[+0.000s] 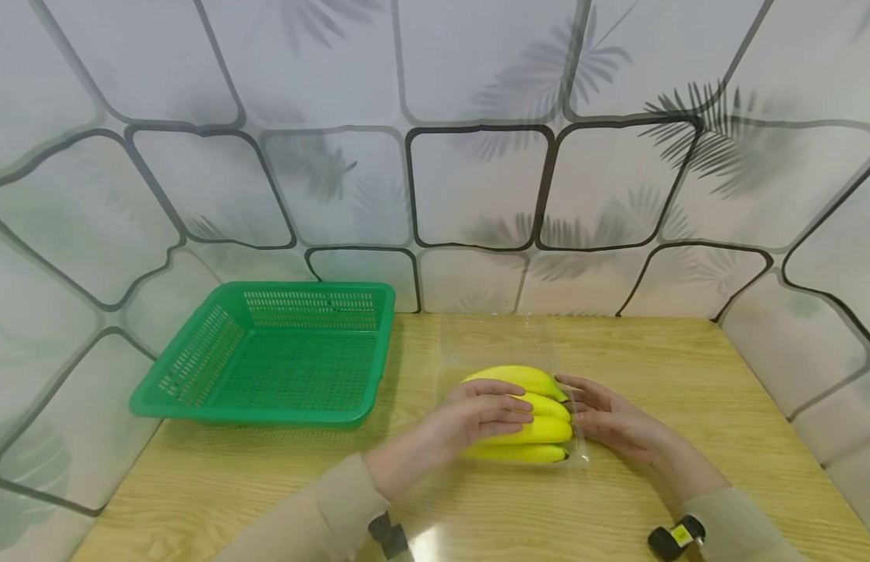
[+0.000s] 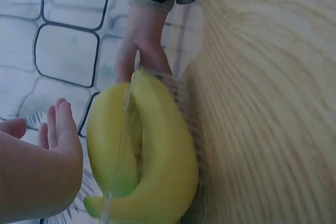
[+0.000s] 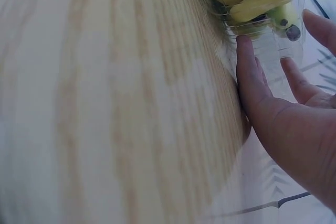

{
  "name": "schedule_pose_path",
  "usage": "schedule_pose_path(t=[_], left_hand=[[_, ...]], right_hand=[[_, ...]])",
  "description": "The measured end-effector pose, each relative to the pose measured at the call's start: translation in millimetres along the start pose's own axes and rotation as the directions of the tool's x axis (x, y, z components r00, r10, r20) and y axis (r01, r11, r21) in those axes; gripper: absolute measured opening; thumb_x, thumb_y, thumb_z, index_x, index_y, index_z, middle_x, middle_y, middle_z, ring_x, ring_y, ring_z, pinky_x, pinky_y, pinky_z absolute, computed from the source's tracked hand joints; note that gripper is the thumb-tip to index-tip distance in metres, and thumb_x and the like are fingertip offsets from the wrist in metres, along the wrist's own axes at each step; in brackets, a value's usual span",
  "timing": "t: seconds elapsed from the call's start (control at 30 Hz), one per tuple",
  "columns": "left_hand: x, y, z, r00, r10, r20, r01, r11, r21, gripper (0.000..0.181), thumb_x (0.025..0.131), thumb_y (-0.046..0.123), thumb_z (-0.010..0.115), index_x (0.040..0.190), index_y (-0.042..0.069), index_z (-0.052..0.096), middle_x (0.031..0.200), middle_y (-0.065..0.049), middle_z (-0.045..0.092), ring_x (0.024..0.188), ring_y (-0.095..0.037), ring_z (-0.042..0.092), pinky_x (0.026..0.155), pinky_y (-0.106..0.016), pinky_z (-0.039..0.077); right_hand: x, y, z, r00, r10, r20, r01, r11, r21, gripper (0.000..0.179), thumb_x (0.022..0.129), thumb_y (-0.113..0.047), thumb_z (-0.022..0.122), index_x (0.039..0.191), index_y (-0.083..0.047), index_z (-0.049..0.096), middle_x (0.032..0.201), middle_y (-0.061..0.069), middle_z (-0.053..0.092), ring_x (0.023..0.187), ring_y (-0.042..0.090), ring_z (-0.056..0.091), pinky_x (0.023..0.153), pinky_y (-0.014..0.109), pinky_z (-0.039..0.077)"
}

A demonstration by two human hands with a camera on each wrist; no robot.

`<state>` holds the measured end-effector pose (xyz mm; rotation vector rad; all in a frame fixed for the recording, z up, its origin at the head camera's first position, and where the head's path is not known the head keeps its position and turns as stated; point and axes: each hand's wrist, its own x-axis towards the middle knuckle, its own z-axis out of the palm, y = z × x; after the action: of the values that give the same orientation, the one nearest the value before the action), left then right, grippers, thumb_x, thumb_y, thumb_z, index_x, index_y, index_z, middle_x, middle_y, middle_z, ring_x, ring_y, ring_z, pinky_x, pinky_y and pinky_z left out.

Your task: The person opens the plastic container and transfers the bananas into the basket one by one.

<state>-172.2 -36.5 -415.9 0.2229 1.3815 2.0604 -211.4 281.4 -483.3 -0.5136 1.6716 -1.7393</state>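
Several yellow bananas [image 1: 550,431] lie side by side in a clear plastic box [image 1: 580,454] on the table. The box's transparent lid [image 1: 498,337] appears folded back toward the wall. My left hand [image 1: 480,414] lies over the bananas, fingers extended across them; in the left wrist view that hand [image 2: 44,169] looks straight-fingered beside the fruit. At the right end of the box is my right hand [image 1: 620,421]. The right wrist view has its fingers spread around the box's end, the thumb [image 3: 249,66] at the lower edge, near dark banana tips [image 3: 293,32].
A green plastic basket [image 1: 367,398] with slotted walls stands at the left of the wooden table [image 1: 617,351], with nothing seen inside. Patterned wall covering [image 1: 477,187] encloses the back and both sides.
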Motion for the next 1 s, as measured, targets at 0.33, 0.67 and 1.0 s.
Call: schedule_pose_path(t=[0.33,0.67,1.0], left_hand=[[3.8,12.3,-17.1,0.996,0.077,-0.043,-0.076,0.997,0.019,0.047,0.106,0.001,0.054,0.148,-0.019,0.044,0.122,-0.011,0.076,0.106,-0.013,0.074,0.104,-0.032,0.061],[7.3,16.6,-29.5,0.962,0.226,-0.153,-0.194,0.960,0.200,0.041,0.102,0.002,0.063,0.139,-0.014,0.058,0.123,-0.017,0.075,0.100,-0.008,0.073,0.105,-0.034,0.061],[9.3,14.5,-36.2,0.913,0.332,-0.238,-0.217,0.888,0.405,0.034,0.101,0.002,0.069,0.133,-0.007,0.066,0.132,-0.026,0.070,0.107,-0.009,0.071,0.102,-0.025,0.059]], right_hand=[[-0.6,0,0,1.000,0.013,-0.003,-0.013,1.000,0.008,0.063,0.113,-0.010,0.047,0.169,-0.024,0.025,0.148,-0.007,0.045,0.132,0.007,0.054,0.109,0.025,0.053],[-1.6,0,-1,1.000,0.007,0.014,-0.007,1.000,0.023,0.061,0.114,-0.010,0.045,0.169,-0.028,0.026,0.148,-0.009,0.047,0.133,0.006,0.055,0.109,0.025,0.054],[0.1,-1,0,1.000,0.012,0.020,-0.012,1.000,0.014,0.063,0.114,-0.009,0.044,0.170,-0.025,0.023,0.149,-0.009,0.047,0.134,0.006,0.055,0.110,0.026,0.053]])
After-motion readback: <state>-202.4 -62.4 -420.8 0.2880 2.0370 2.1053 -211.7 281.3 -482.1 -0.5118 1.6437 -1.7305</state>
